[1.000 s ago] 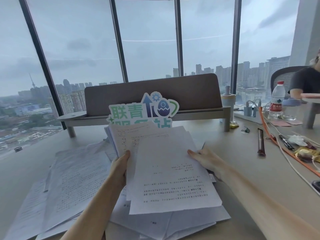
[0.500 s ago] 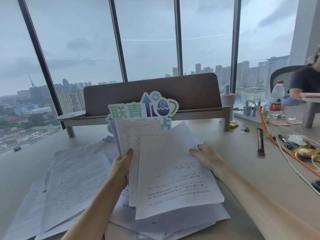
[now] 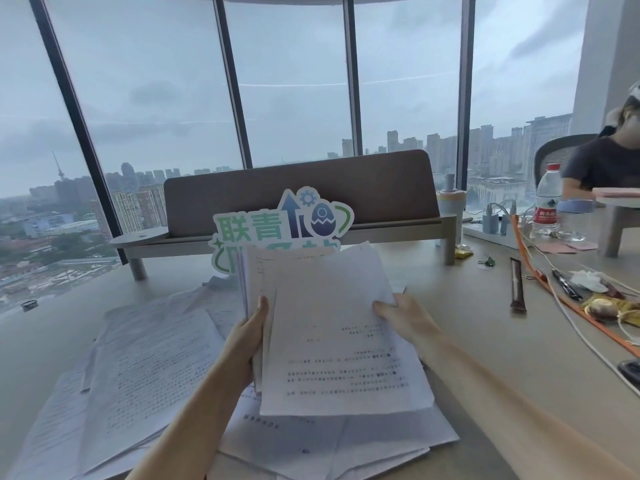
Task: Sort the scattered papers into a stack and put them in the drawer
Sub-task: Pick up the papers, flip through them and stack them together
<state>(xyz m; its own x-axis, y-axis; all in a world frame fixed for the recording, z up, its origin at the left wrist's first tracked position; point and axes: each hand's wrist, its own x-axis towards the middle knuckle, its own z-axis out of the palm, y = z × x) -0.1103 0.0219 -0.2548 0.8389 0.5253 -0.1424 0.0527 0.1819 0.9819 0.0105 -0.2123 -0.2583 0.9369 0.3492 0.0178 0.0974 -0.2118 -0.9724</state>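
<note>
I hold a stack of printed white papers (image 3: 332,341) raised above the desk, tilted toward me. My left hand (image 3: 247,337) grips the stack's left edge with the thumb on top. My right hand (image 3: 403,318) grips its right edge, thumb over the top sheet. More printed sheets lie scattered on the desk to the left (image 3: 138,368) and under the held stack (image 3: 329,441). No drawer is in view.
A green and blue cut-out sign (image 3: 280,230) stands behind the stack, in front of a brown desk divider (image 3: 298,188). To the right are a water bottle (image 3: 548,202), a power strip, orange and white cables (image 3: 540,282), pens and wrappers. A person sits at far right.
The held stack has risen and moved toward me. My right hand has shifted from beside the papers on the desk to gripping the stack's right edge.
</note>
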